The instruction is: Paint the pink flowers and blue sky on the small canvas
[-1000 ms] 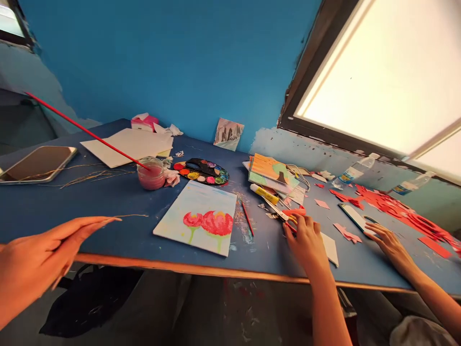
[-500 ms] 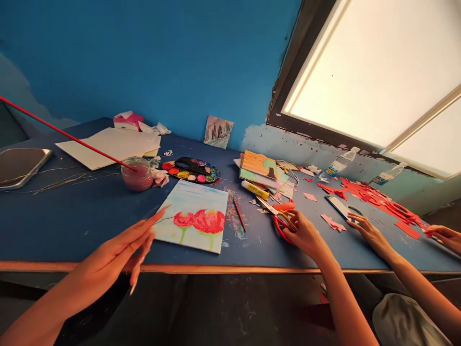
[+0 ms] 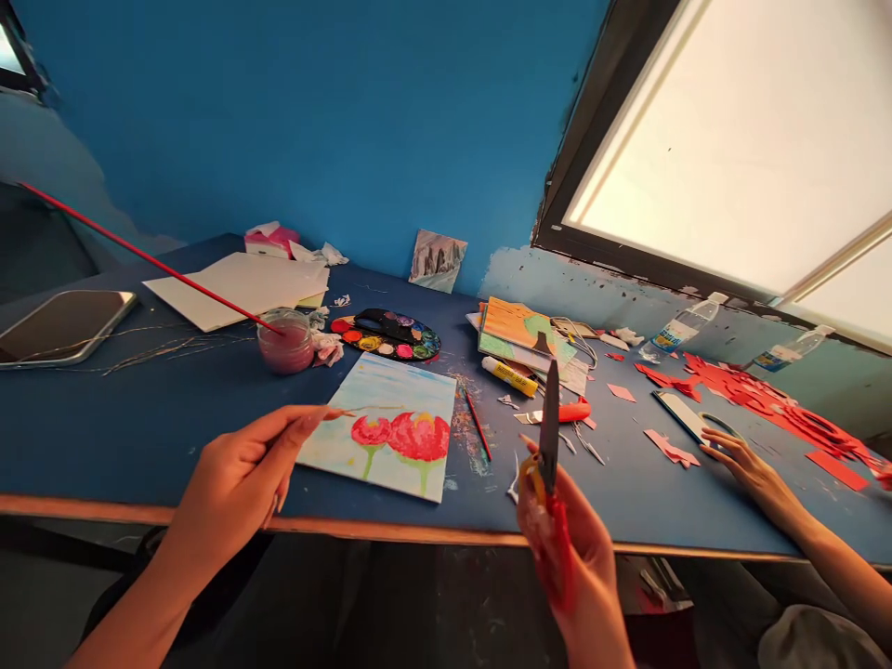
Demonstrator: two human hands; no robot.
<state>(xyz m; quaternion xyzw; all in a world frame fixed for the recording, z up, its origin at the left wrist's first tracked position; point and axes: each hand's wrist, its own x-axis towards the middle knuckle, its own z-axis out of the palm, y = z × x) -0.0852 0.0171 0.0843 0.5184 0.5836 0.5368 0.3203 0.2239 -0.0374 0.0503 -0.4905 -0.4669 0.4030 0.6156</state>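
My left hand (image 3: 237, 474) is closed in a pinch on one end of a thin brown strand (image 3: 373, 408). The strand stretches to the right over a small canvas (image 3: 383, 386) painted with red flowers. Scissors (image 3: 549, 437) with red handles are in my right hand (image 3: 585, 557), raised in front of the table edge, their blades pointing up. A thin red paintbrush (image 3: 478, 427) lies between the canvas and the scissors. Just behind the scissors are a red-handled tool (image 3: 571, 410) and a yellow tube (image 3: 508, 376).
Behind the canvas lies a paint palette (image 3: 386, 334). A jar of reddish water (image 3: 285, 344) holds a long brush. More strands (image 3: 167, 346) and a tablet-like device (image 3: 66, 325) lie left. At right, another person's hand (image 3: 749, 469) rests near red paper scraps (image 3: 767, 400).
My right hand has lifted the scissors off the table and turned the blades upward. My left fingers have closed into a pinch on the strand. The view has shifted slightly left.
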